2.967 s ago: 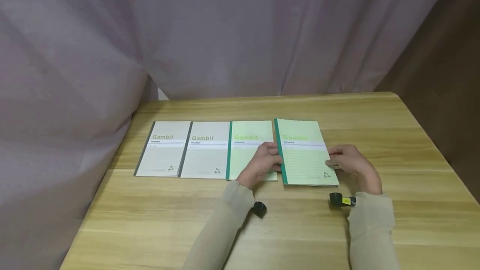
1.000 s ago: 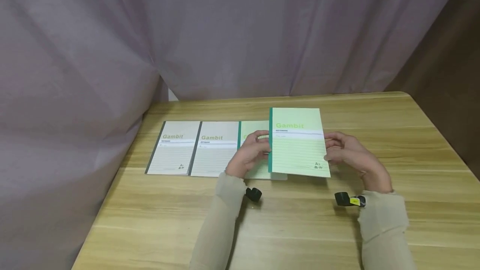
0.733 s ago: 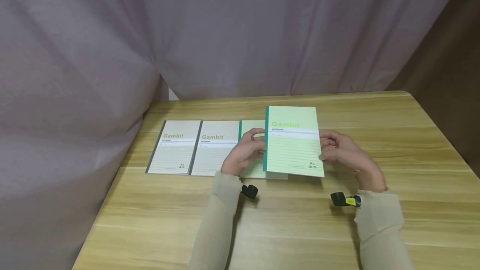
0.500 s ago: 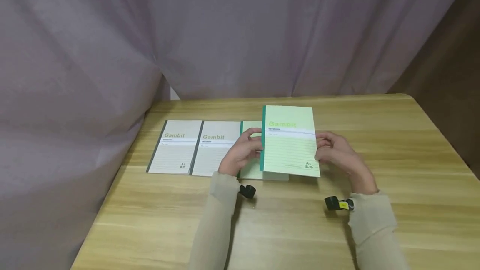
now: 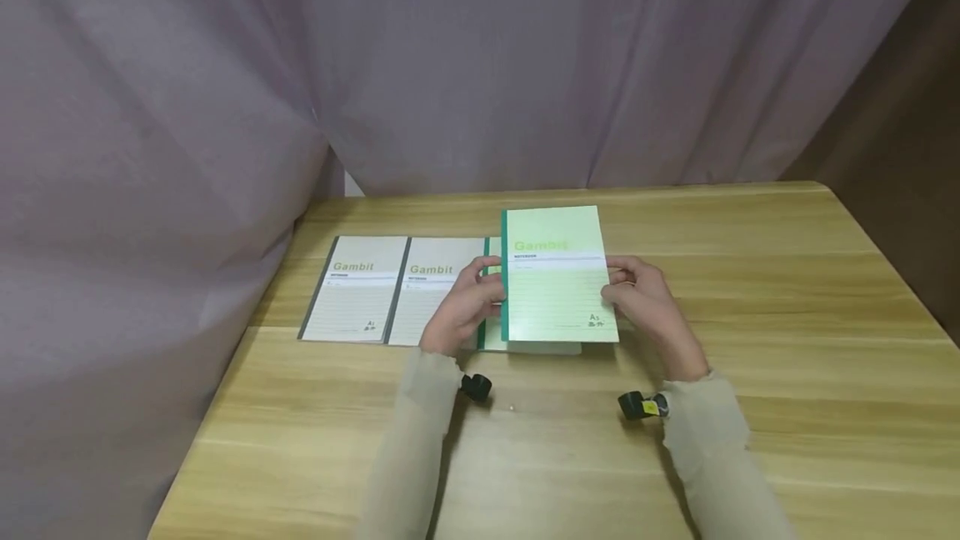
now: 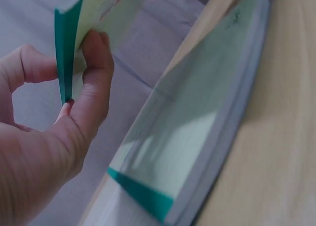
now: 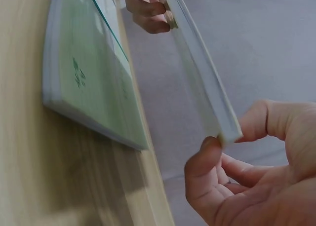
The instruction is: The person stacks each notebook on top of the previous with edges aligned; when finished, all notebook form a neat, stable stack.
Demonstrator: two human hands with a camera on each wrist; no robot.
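Carried held notebook (image 5: 558, 298) farther over lower notebook (image 6: 197, 97). Clamping its edges with fingers (image 6: 96, 88) of left hand (image 5: 463, 307) and right hand (image 5: 647, 302). Probably light, bendable; better to grip mid-edge.

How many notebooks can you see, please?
4: a grey-spined notebook, a second grey-spined one and a green notebook in a row on the table, plus another green one held above. Others may be stacked beneath.

Muted light overall, pale sheen on the tabletop (image 5: 517, 461), soft shadows, wrist views (both bluish) hazy.
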